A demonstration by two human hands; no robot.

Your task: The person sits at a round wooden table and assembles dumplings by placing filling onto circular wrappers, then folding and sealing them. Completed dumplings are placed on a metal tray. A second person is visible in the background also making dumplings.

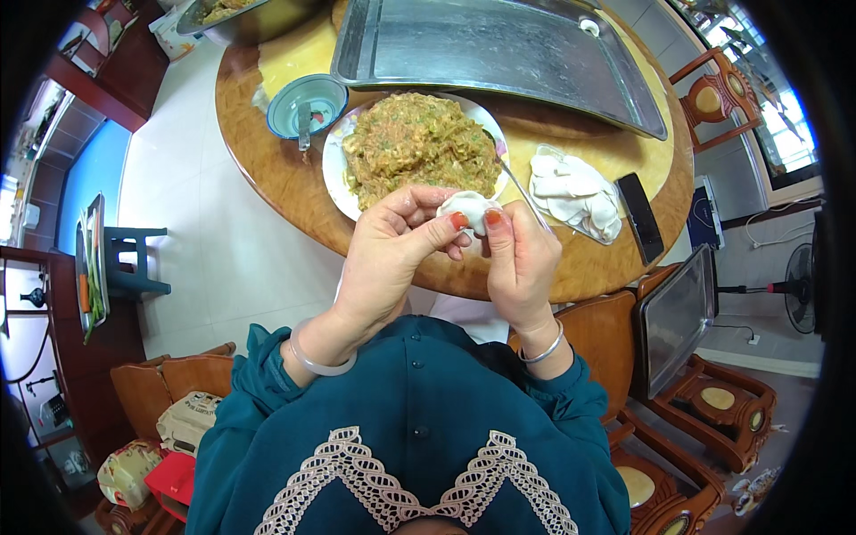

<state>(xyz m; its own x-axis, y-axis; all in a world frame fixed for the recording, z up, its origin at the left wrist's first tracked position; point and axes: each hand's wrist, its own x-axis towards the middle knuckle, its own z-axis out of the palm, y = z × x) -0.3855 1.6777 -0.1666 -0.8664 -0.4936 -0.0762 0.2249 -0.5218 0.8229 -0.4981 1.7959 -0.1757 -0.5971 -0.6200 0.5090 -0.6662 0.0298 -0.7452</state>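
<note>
Both hands pinch one folded white dumpling (466,208) above the near rim of the filling plate. My left hand (401,234) has its thumb on the dumpling's left part, fingers curled behind it. My right hand (520,251) grips the dumpling's right end between thumb and forefinger. Beyond them, a heap of minced filling (418,144) covers a white plate (332,167), and a metal utensil handle (525,190) leans out at its right. To the right lies a stack of white dough wrappers (572,190). A single dumpling (589,27) sits on the large metal tray (481,43).
On the round wooden table (257,150), a blue-rimmed bowl (284,107) with a flat utensil stands left of the plate. A black phone (640,217) lies near the right edge. A metal basin (251,27) is at the upper left. Wooden chairs (602,334) stand below right.
</note>
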